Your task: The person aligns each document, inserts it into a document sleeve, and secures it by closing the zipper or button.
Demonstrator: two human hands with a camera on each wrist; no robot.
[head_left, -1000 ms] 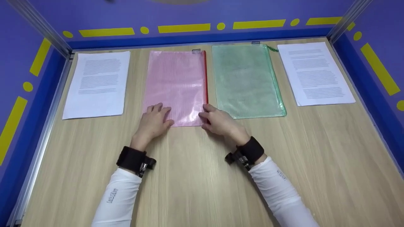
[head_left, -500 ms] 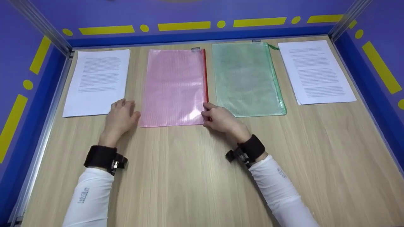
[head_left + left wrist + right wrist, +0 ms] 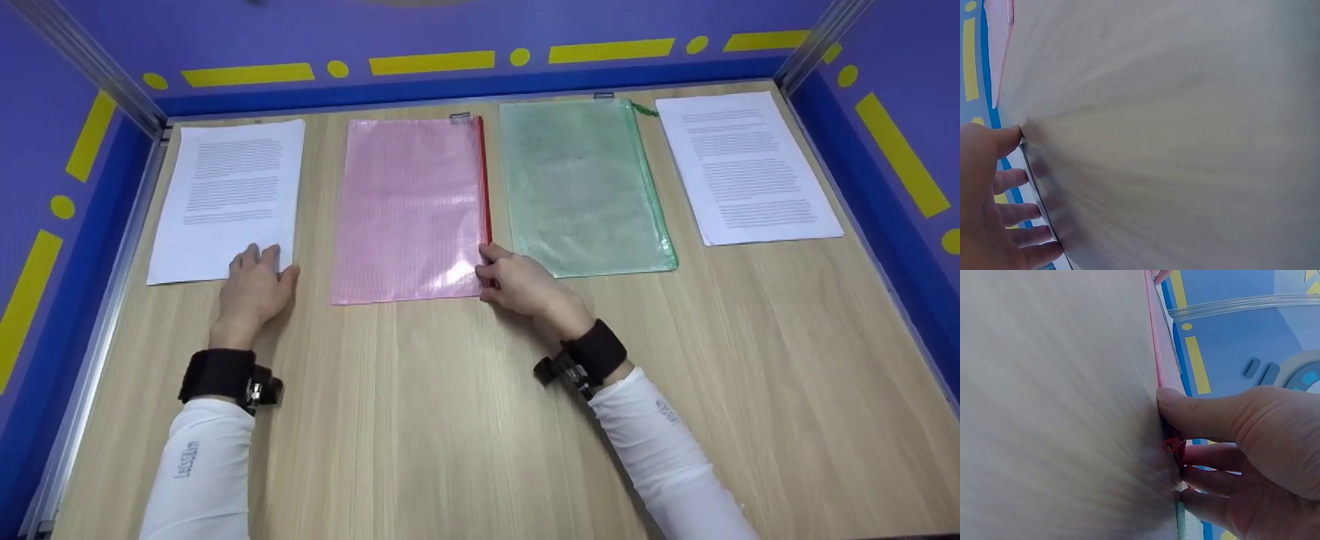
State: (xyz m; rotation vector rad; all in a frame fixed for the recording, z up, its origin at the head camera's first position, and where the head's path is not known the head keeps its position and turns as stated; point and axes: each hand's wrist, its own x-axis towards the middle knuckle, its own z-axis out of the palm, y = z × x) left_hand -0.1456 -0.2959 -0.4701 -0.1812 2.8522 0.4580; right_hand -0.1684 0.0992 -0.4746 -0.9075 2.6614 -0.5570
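Observation:
A pink mesh zip folder (image 3: 409, 210) with a red zipper along its right side lies flat on the table. At its lower right corner my right hand (image 3: 529, 285) grips the edge by the zipper, fingers bent. The right wrist view shows the red zipper pull (image 3: 1174, 442) between thumb and fingers. My left hand (image 3: 255, 289) lies with relaxed, spread fingers on the lower right corner of the left paper stack (image 3: 225, 180); its fingertips (image 3: 1032, 211) reach over the near edge of the stack, and the thumb sits just beside it.
A green mesh zip folder (image 3: 577, 187) lies right of the pink one, close to my right hand. Beyond it is a second printed paper stack (image 3: 750, 169). Blue panels (image 3: 420, 94) with yellow marks wall in the wooden table (image 3: 450, 420) at the back and sides.
My left hand has left the lower left part of the pink folder and moved left onto the paper stack. The right hand has stayed at the folder's corner.

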